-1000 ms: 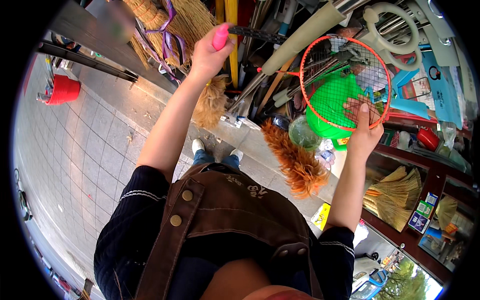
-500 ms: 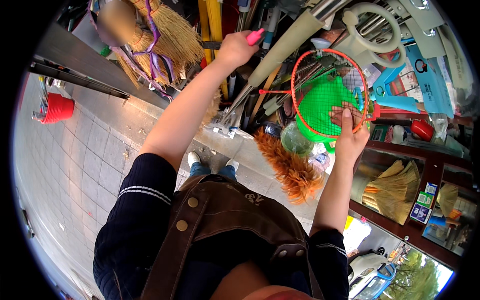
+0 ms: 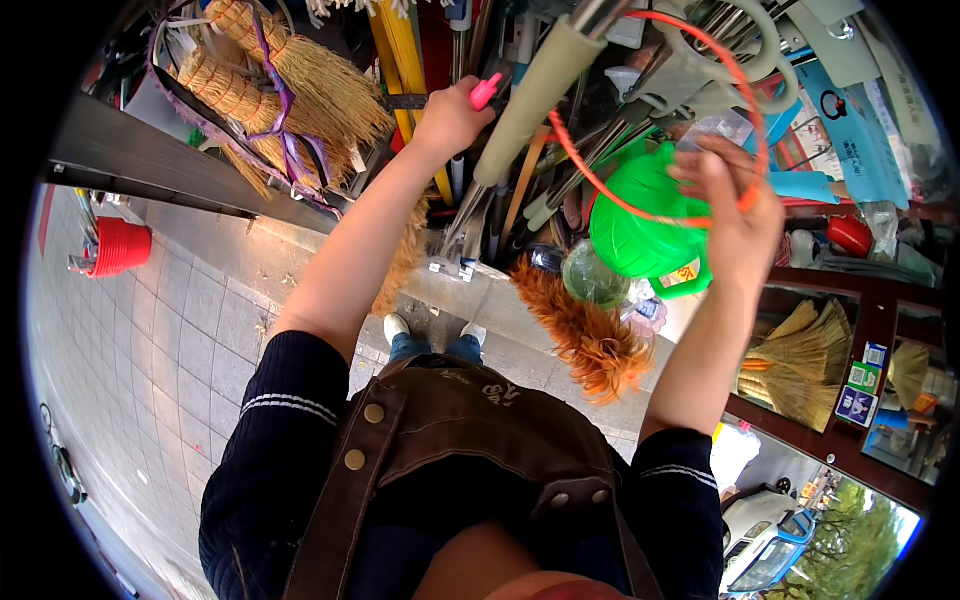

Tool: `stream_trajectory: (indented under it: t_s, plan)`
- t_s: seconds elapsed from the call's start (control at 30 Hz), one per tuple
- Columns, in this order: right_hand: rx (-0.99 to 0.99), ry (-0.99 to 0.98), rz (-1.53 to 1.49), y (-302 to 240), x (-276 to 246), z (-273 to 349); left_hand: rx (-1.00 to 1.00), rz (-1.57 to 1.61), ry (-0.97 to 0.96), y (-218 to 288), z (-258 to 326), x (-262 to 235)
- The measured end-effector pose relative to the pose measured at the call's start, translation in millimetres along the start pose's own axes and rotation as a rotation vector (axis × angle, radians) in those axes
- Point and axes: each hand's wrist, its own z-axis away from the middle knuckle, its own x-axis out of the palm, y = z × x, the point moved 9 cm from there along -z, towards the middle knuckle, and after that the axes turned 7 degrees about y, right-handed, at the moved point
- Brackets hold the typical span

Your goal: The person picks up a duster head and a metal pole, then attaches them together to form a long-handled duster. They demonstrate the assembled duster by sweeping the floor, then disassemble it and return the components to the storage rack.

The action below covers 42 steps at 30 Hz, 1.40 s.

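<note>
My left hand [image 3: 450, 122] is closed around a bright pink handle [image 3: 486, 91], whose end sticks out past my fingers. Whatever the handle belongs to is hidden behind my hand. On the right, my right hand [image 3: 738, 205] is at the rim of a badminton racket [image 3: 620, 205] with an orange-red frame, its fingers curled and smeared by motion. The racket's strings barely show. Behind its rim is a bright green plastic vessel [image 3: 645, 225], and a thick grey-green pole [image 3: 530, 105] slants between my hands.
Straw brooms [image 3: 290, 75] tied with purple ribbon stand at the left. An orange-brown fluffy duster [image 3: 585, 335] hangs below. Blue tools [image 3: 855, 150] and a red-brown cabinet [image 3: 775, 405] are on the right. A red bucket [image 3: 123, 247] stands on the paving.
My right hand and the racket have shifted right, and the racket's frame has turned and risen. My left hand has moved slightly left and down in the picture, still holding the pink handle.
</note>
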Motion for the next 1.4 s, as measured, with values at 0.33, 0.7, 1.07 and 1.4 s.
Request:
stream_trajectory:
  t_s: [0.33, 0.7, 1.07, 1.4]
  plan:
    - [0.0, 0.164, -0.07, 28.8, -22.2, 4.5, -0.021, 0.014, 0.022, 4.2, 22.2, -8.7]
    - [-0.133, -0.138, 0.061, 45.1, 100.0, -75.5, -0.011, 0.085, -0.005, 4.9, 32.6, -8.3]
    - [0.344, -0.186, -0.384, 78.1, 185.9, -169.1, -0.003, 0.187, -0.05, -5.6, 39.3, -6.7]
    - [0.349, -0.092, -0.582, 90.3, 205.4, -176.7, -0.02, 0.41, 0.069, -45.6, 49.7, -45.1]
